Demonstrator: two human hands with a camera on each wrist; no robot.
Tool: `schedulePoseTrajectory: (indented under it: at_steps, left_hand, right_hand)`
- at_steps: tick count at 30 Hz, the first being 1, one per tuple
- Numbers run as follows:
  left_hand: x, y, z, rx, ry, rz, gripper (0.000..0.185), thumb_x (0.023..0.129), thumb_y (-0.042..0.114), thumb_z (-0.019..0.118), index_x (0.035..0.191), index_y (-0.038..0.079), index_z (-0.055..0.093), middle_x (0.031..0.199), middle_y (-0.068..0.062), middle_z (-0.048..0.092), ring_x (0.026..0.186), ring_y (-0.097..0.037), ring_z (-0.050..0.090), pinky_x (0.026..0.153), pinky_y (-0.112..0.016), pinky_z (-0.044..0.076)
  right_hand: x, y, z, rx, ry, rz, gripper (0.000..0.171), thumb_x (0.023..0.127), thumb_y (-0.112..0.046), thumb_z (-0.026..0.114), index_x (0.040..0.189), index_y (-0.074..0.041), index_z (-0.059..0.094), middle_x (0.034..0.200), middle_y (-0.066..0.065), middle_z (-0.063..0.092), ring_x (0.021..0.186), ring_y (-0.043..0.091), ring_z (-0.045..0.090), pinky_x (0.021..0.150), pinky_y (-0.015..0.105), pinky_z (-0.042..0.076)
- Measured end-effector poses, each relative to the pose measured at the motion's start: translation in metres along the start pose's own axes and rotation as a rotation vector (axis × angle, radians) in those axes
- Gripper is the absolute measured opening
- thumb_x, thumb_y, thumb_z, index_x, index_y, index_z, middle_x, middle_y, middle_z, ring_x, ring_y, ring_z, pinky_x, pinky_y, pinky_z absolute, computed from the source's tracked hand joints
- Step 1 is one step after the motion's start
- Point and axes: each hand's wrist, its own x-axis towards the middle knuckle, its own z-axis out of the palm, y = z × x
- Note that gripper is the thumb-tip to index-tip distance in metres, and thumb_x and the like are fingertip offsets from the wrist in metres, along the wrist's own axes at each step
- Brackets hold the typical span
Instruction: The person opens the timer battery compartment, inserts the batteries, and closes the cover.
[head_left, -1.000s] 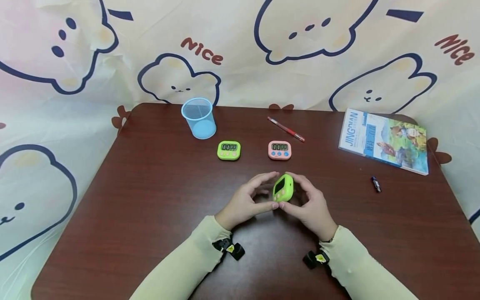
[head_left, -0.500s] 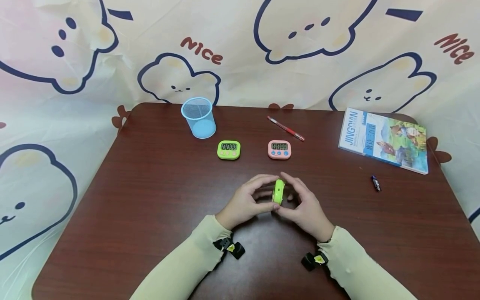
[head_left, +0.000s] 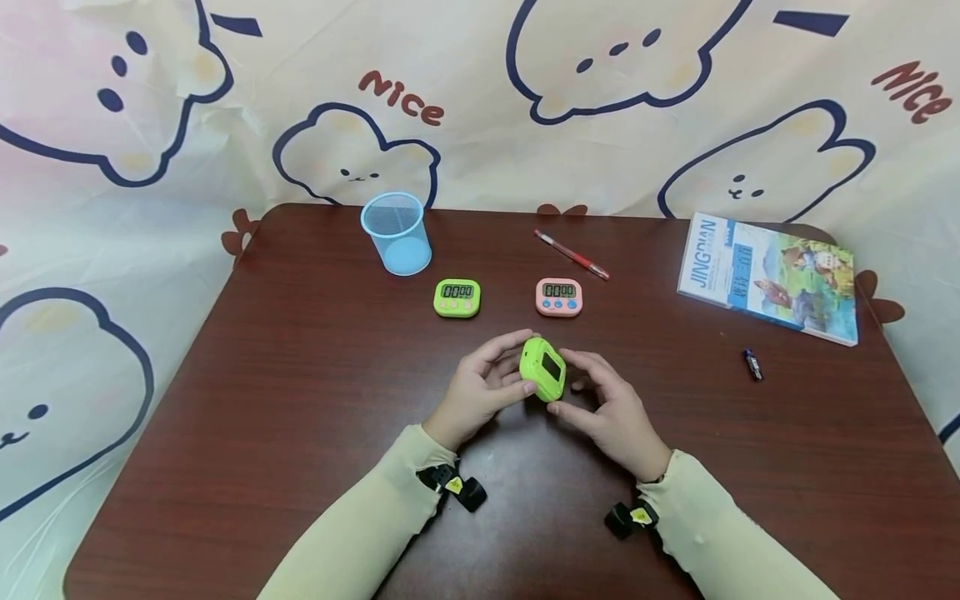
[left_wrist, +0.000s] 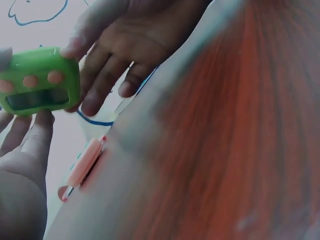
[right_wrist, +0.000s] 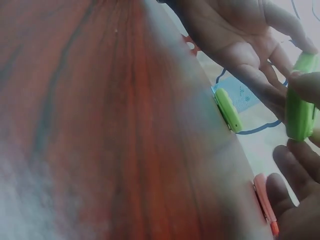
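The green timer (head_left: 543, 368) sits pinched between the left hand (head_left: 480, 392) fingertips, tilted screen-up, with the right hand (head_left: 611, 417) loosely spread just beside it.

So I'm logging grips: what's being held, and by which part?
The green timer, by its edges: left hand grips it, right hand touches its side.
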Motion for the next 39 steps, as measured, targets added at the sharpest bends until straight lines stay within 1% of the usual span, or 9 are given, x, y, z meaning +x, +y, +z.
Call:
schedulePoseTrajectory:
  at_steps: [4, 10, 15, 18, 23, 26, 31, 36, 39]
  left_hand:
    - [0.0, -0.001, -0.005, 0.052, 0.004, -0.01, 0.066, 0.085, -0.017, 0.068, 0.145, -0.011, 0.041, 0.144, -0.027, 0.049, 0.129, -0.022, 0.054, 0.103, -0.036, 0.05]
    - [0.002, -0.005, -0.009, 0.106, -0.005, -0.009, 0.065, 0.084, -0.017, 0.069, 0.144, -0.007, 0.045, 0.143, -0.022, 0.051, 0.128, -0.026, 0.055, 0.103, -0.039, 0.05]
    - [0.002, -0.008, -0.01, 0.117, 0.005, -0.003, 0.062, 0.085, -0.017, 0.068, 0.142, -0.009, 0.046, 0.141, -0.023, 0.053, 0.128, -0.038, 0.054, 0.103, -0.04, 0.05]
    - [0.002, -0.009, -0.011, 0.141, 0.028, -0.009, 0.054, 0.089, -0.014, 0.066, 0.14, -0.009, 0.048, 0.139, -0.024, 0.055, 0.123, -0.034, 0.059, 0.098, -0.036, 0.053]
    - [0.003, -0.008, -0.011, 0.157, 0.087, -0.008, 0.038, 0.098, -0.009, 0.055, 0.136, -0.013, 0.051, 0.132, -0.03, 0.057, 0.105, -0.014, 0.067, 0.089, -0.034, 0.058]
    - [0.003, -0.008, -0.01, 0.116, 0.131, 0.006, 0.031, 0.099, -0.01, 0.054, 0.128, -0.018, 0.054, 0.129, -0.031, 0.058, 0.102, -0.014, 0.068, 0.088, -0.037, 0.058]
    - [0.003, -0.009, -0.011, 0.083, 0.174, 0.017, 0.021, 0.097, -0.01, 0.058, 0.114, -0.021, 0.057, 0.122, -0.023, 0.062, 0.105, -0.017, 0.067, 0.087, -0.035, 0.059]
    - [0.003, -0.009, -0.011, 0.079, 0.178, 0.023, 0.02, 0.096, -0.01, 0.059, 0.111, -0.022, 0.056, 0.12, -0.019, 0.062, 0.103, -0.017, 0.067, 0.087, -0.034, 0.059]
    - [0.003, -0.009, -0.011, 0.088, 0.191, 0.021, 0.018, 0.095, -0.01, 0.06, 0.11, -0.021, 0.057, 0.12, -0.019, 0.062, 0.098, -0.015, 0.068, 0.083, -0.031, 0.06]
  right_hand:
    - [0.0, 0.0, -0.002, 0.074, 0.041, -0.015, 0.063, 0.082, -0.002, 0.083, 0.139, -0.011, 0.058, 0.135, 0.003, 0.058, 0.109, 0.014, 0.058, 0.087, 0.034, 0.054]
    - [0.001, 0.002, -0.006, 0.132, 0.081, -0.017, 0.06, 0.082, 0.002, 0.081, 0.137, -0.013, 0.06, 0.134, 0.003, 0.058, 0.107, 0.015, 0.059, 0.086, 0.032, 0.054]
    - [0.002, 0.0, -0.006, 0.197, 0.143, -0.025, 0.056, 0.082, 0.015, 0.073, 0.134, 0.0, 0.06, 0.134, 0.015, 0.057, 0.107, 0.015, 0.06, 0.085, 0.029, 0.054]
    - [0.002, 0.002, -0.006, 0.209, 0.174, 0.003, 0.051, 0.084, 0.015, 0.072, 0.131, 0.002, 0.061, 0.131, 0.016, 0.059, 0.103, 0.015, 0.062, 0.084, 0.025, 0.055]
    - [0.003, 0.009, -0.005, 0.239, 0.224, 0.105, 0.039, 0.087, 0.006, 0.075, 0.124, 0.0, 0.066, 0.116, 0.009, 0.067, 0.094, 0.013, 0.066, 0.079, 0.022, 0.057]
    - [0.003, 0.008, -0.005, 0.261, 0.241, 0.138, 0.031, 0.087, 0.004, 0.075, 0.117, 0.003, 0.068, 0.107, 0.007, 0.07, 0.091, 0.013, 0.068, 0.077, 0.022, 0.058]
    - [0.003, 0.01, -0.005, 0.237, 0.265, 0.158, 0.021, 0.088, -0.001, 0.077, 0.108, 0.002, 0.072, 0.102, 0.006, 0.072, 0.09, 0.011, 0.069, 0.078, 0.022, 0.058]
    - [0.002, 0.009, -0.005, 0.266, 0.24, 0.16, 0.026, 0.088, 0.0, 0.076, 0.113, 0.002, 0.071, 0.107, 0.008, 0.073, 0.092, 0.012, 0.07, 0.079, 0.024, 0.059]
    - [0.001, 0.006, -0.003, 0.309, 0.196, 0.139, 0.039, 0.086, 0.005, 0.075, 0.124, 0.002, 0.066, 0.112, 0.014, 0.071, 0.095, 0.015, 0.071, 0.079, 0.026, 0.059]
